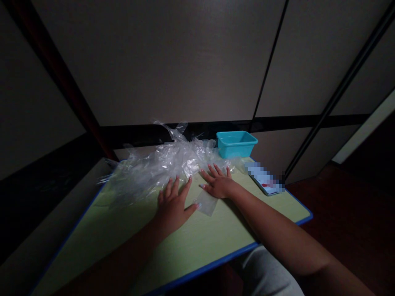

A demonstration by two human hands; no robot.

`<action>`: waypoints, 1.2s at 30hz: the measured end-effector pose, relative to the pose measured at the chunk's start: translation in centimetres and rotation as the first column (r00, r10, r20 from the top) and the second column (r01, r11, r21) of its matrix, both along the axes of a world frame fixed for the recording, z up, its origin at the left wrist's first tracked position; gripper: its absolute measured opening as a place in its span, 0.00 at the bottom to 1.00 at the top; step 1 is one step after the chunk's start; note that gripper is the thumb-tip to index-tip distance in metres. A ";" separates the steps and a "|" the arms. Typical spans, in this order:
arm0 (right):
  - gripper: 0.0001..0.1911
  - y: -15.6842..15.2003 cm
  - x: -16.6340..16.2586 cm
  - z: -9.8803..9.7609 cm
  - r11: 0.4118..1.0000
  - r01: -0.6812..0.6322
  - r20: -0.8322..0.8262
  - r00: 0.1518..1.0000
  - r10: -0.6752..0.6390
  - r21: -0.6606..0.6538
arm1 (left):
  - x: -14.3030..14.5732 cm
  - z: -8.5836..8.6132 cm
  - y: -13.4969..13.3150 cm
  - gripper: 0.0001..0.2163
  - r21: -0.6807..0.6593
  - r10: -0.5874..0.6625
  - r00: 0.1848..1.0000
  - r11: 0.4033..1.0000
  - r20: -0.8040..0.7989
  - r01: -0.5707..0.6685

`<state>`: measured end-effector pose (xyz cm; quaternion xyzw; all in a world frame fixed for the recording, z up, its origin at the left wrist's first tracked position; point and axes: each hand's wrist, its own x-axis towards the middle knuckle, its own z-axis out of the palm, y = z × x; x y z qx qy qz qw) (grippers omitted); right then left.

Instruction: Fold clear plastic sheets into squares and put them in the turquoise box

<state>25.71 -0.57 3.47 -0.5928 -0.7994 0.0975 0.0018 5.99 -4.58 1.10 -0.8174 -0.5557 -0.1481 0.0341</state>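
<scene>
My left hand (pixel 173 205) lies flat on the pale green table (pixel 191 246), fingers spread, its thumb tip touching a small clear plastic piece (pixel 208 204). My right hand (pixel 218 183) rests flat just to the right, fingers stretched toward a heap of clear plastic bags (pixel 157 168), its palm on the far end of that small piece. Neither hand grips anything.
A turquoise plastic tub (pixel 236 144) stands at the table's far edge, right of the heap. A flat tray-like object, blurred out (pixel 266 179), lies near the right edge. The table has a blue rim (pixel 216 263). Dark wall panels rise behind.
</scene>
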 end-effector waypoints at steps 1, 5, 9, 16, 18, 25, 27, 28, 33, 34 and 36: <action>0.34 0.2 0.1 0.0 1.000 0.025 0.004 1.000 -0.025 0.006 | 0.0 0.0 0.0 0.34 -0.005 0.000 1.000 1.000 0.004 0.000; 0.32 0.8 0.6 -0.1 0.995 0.096 0.018 0.995 -0.096 0.041 | 0.0 0.0 -0.1 0.33 -0.010 -0.005 1.000 1.000 0.022 0.005; 0.33 1.2 0.8 -0.4 0.990 0.123 0.029 0.992 -0.126 0.073 | -0.1 0.2 0.0 0.32 0.023 -0.051 0.996 0.998 0.068 0.050; 0.36 1.6 0.5 -0.9 0.974 0.135 0.001 0.990 -0.138 0.184 | 0.0 1.8 -0.9 0.24 -0.110 -0.564 0.823 0.816 0.061 0.567; 0.36 1.8 0.3 -0.9 0.960 0.156 -0.011 0.987 -0.158 0.232 | 0.0 1.8 -1.2 0.25 -0.155 -0.585 0.810 0.797 0.043 0.584; 0.33 1.6 1.1 0.2 0.963 0.127 -0.111 0.988 -0.102 0.239 | -0.3 1.6 -1.1 0.25 -0.192 -0.540 0.841 0.824 0.019 0.533; 0.36 1.4 1.8 0.6 0.978 0.112 -0.111 0.989 -0.093 0.174 | -0.3 1.8 -1.3 0.25 -0.179 -0.540 0.842 0.826 0.023 0.534; 0.37 1.3 2.2 0.8 0.985 0.109 -0.097 0.991 -0.096 0.131 | -0.3 1.9 -1.4 0.25 -0.178 -0.542 0.840 0.825 0.022 0.537; 0.46 0.7 2.7 1.5 0.997 0.067 -0.052 0.996 -0.070 -0.045 | -0.5 1.8 -2.0 0.26 -0.234 -0.537 0.844 0.820 0.006 0.523; 0.48 0.6 2.6 1.7 0.997 0.044 -0.066 0.997 -0.048 -0.060 | -0.5 1.7 -2.0 0.26 -0.237 -0.531 0.848 0.823 0.006 0.517; 0.52 0.1 2.4 2.0 0.998 -0.006 -0.103 0.995 -0.001 -0.063 | -0.7 1.5 -2.0 0.27 -0.236 -0.524 0.852 0.827 0.005 0.510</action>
